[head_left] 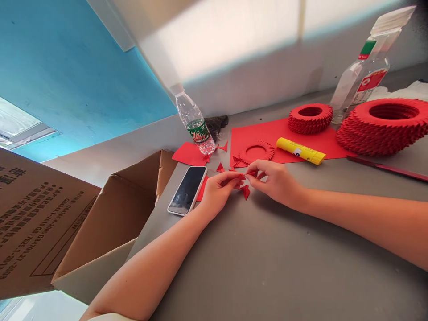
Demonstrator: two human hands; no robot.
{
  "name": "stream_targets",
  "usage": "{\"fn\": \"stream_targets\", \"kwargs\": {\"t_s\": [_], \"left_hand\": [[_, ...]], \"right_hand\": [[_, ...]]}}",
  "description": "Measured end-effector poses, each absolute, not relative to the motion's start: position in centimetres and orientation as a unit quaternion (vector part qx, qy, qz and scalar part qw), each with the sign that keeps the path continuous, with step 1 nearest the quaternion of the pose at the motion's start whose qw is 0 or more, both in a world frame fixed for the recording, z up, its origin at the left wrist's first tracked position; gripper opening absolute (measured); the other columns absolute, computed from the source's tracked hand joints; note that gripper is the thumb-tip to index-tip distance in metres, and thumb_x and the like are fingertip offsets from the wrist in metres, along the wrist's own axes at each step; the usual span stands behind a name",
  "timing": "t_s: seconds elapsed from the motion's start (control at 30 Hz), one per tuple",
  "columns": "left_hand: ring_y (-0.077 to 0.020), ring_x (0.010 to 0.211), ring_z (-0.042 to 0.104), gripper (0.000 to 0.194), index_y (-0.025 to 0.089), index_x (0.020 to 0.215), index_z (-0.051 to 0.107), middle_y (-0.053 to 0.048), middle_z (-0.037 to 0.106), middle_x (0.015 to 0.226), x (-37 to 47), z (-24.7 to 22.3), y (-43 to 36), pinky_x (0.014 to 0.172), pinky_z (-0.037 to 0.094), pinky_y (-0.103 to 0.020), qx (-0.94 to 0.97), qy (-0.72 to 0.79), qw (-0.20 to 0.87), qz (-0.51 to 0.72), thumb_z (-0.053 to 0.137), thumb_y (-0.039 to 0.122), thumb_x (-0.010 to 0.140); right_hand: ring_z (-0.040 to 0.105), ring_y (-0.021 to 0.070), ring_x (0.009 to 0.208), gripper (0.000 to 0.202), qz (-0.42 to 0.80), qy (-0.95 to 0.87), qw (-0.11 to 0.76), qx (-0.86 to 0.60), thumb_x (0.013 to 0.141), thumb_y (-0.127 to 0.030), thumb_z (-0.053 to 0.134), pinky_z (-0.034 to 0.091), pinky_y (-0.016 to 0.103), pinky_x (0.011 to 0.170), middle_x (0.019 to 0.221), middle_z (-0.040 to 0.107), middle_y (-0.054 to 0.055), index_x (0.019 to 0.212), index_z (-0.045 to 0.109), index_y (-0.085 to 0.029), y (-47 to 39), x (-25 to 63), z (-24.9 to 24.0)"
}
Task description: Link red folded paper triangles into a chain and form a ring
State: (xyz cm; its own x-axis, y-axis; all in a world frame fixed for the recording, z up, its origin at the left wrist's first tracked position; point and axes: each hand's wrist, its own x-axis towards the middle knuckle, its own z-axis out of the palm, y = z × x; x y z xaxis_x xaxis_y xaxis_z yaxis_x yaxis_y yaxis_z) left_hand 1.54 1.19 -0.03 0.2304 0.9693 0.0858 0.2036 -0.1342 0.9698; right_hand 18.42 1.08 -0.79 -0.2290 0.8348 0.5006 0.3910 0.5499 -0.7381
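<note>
Both of my hands meet over the grey table, pinching a small folded red paper piece (243, 176) between their fingertips. My left hand (219, 191) is closed on its left side, and my right hand (276, 182) grips from the right. Fingers partly cover the paper. Just below lies a loose folded red paper triangle (246, 192), with several more pieces behind the hands. Beyond my right hand a thin ring of folded red paper (267, 152) rests on a red paper sheet (249, 133). A yellow glue stick (301, 150) lies right of that ring.
A smartphone (187, 189) lies left of my hands, near an open cardboard box (110, 214). Behind stand a water bottle (197, 125) and a glass bottle (359, 84). Thicker red paper rings, one small (310, 119) and one large (384, 129), sit at right near a dark red stick-like tool (388, 168).
</note>
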Motion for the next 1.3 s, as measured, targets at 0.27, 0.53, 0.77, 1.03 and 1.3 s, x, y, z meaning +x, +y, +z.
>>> {"fn": "stream_targets", "kwargs": {"t_s": [0.27, 0.53, 0.77, 1.03, 1.3], "left_hand": [[-0.0162, 0.076, 0.065, 0.015, 0.014, 0.084, 0.066, -0.004, 0.068, 0.084, 1.7, 0.3, 1.1, 0.077, 0.053, -0.032, 0.623, 0.459, 0.481, 0.412, 0.062, 0.021, 0.072], [-0.0165, 0.075, 0.065, 0.016, 0.014, 0.084, 0.067, -0.004, 0.068, 0.082, 1.8, 0.4, 0.9, 0.077, 0.053, -0.031, 0.616, 0.477, 0.476, 0.408, 0.063, 0.021, 0.071], [-0.0165, 0.076, 0.065, 0.016, 0.015, 0.086, 0.067, -0.003, 0.069, 0.083, 1.7, 0.5, 0.8, 0.077, 0.052, -0.03, 0.63, 0.487, 0.456, 0.396, 0.062, 0.021, 0.072], [-0.0146, 0.08, 0.064, 0.021, 0.019, 0.096, 0.067, -0.002, 0.069, 0.09, 1.2, -0.2, 1.1, 0.077, 0.051, -0.027, 0.703, 0.477, 0.371, 0.375, 0.056, 0.02, 0.078], [-0.0147, 0.076, 0.064, 0.026, 0.018, 0.104, 0.063, -0.005, 0.068, 0.092, 1.5, -0.1, 0.5, 0.072, 0.053, -0.027, 0.697, 0.479, 0.348, 0.405, 0.054, 0.022, 0.08]], "right_hand": [[0.055, 0.0094, 0.063, 0.003, 0.218, -0.762, 0.458, -0.402, 0.075, -0.017, 0.052, 0.046, 0.021, 0.059, 0.072, 0.059, -0.001, 0.076, 0.054, -0.018, 1.3, 18.6, -0.9], [0.055, 0.0109, 0.064, 0.004, 0.101, -0.8, 0.454, -0.379, 0.075, -0.014, 0.052, 0.043, 0.022, 0.06, 0.072, 0.059, 0.001, 0.076, 0.054, -0.018, 1.5, 18.7, -1.4], [0.055, 0.0116, 0.065, 0.004, 0.087, -0.805, 0.448, -0.38, 0.075, -0.015, 0.053, 0.042, 0.022, 0.06, 0.073, 0.061, 0.002, 0.077, 0.056, -0.017, 1.5, 18.7, -1.5], [0.059, 0.0154, 0.071, 0.017, 0.214, -0.782, 0.412, -0.416, 0.081, -0.028, 0.051, 0.044, 0.028, 0.067, 0.077, 0.066, 0.004, 0.08, 0.064, -0.019, 1.8, 19.0, -1.1], [0.062, 0.0178, 0.072, 0.025, 0.483, -0.605, 0.445, -0.45, 0.071, -0.04, 0.059, 0.049, 0.032, 0.07, 0.075, 0.067, 0.005, 0.077, 0.064, -0.016, 1.9, 19.0, 0.2]]}}
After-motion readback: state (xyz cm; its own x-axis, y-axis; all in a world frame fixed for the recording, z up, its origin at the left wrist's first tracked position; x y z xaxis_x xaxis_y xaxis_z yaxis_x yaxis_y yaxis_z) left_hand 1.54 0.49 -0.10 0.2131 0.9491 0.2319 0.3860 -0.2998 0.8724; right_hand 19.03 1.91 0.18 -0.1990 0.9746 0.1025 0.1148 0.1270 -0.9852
